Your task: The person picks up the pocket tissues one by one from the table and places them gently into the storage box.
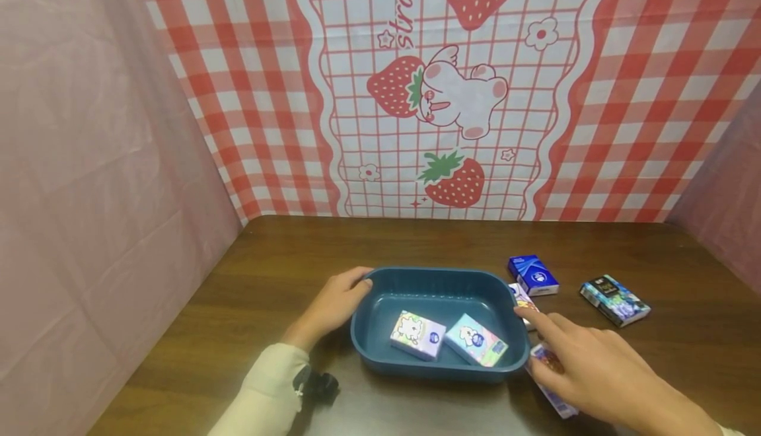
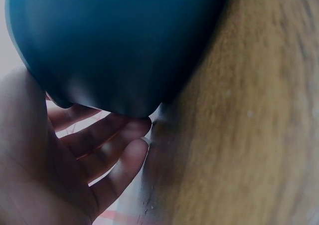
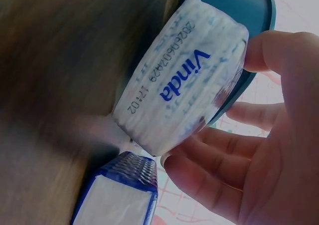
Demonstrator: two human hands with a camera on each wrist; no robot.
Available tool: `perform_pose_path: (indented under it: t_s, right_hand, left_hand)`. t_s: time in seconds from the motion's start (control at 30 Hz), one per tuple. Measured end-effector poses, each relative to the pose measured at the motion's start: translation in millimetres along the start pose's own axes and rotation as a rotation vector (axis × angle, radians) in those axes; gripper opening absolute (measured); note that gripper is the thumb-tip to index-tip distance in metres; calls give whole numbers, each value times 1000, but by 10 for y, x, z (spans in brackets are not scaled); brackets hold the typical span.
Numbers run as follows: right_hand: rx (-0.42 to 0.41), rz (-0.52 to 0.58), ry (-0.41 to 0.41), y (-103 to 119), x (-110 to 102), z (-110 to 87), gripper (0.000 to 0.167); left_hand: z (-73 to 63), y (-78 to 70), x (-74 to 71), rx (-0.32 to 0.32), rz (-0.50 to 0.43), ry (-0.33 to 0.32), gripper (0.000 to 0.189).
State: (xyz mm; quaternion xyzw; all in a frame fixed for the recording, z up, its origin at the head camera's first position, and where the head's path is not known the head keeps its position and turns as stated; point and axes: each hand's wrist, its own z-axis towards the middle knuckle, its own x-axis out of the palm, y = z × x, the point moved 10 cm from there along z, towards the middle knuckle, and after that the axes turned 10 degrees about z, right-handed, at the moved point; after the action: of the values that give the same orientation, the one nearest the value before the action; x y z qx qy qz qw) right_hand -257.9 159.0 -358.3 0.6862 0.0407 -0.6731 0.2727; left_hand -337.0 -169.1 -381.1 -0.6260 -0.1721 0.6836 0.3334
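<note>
A dark teal plastic basin (image 1: 440, 373) stands on the table, with two pastel tissue packs in it, a lilac one (image 1: 418, 335) and a mint-and-pink one (image 1: 475, 340). My left hand (image 1: 333, 304) grips the basin's left end, thumb at the rim and the other fingers along the outside wall (image 2: 119, 55). At the basin's right end, my right hand (image 1: 600, 357) holds a purple tissue pack (image 1: 561, 403) between thumb and fingers. Its white wrapped end, lettered Vinda (image 3: 184, 75), faces the right wrist camera. The right index finger reaches to the basin's rim and partly hides another light pack (image 1: 523, 296).
Beyond the right hand lie a blue tissue pack (image 1: 533, 275) and a dark, flower-printed pack (image 1: 615, 300). A strawberry-print cloth (image 1: 452, 92) hangs behind the brown wooden table (image 1: 285, 251). A pink curtain (image 1: 107, 158) hangs on the left. A black band (image 1: 315, 383) is around the left wrist.
</note>
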Motion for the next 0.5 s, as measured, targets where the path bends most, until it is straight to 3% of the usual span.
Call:
perform_pose_path:
  t_s: [0.5]
  right_hand:
    - [44, 34, 51, -70, 24, 26, 74]
  left_hand:
    - [-4, 10, 0, -6, -5, 1, 32]
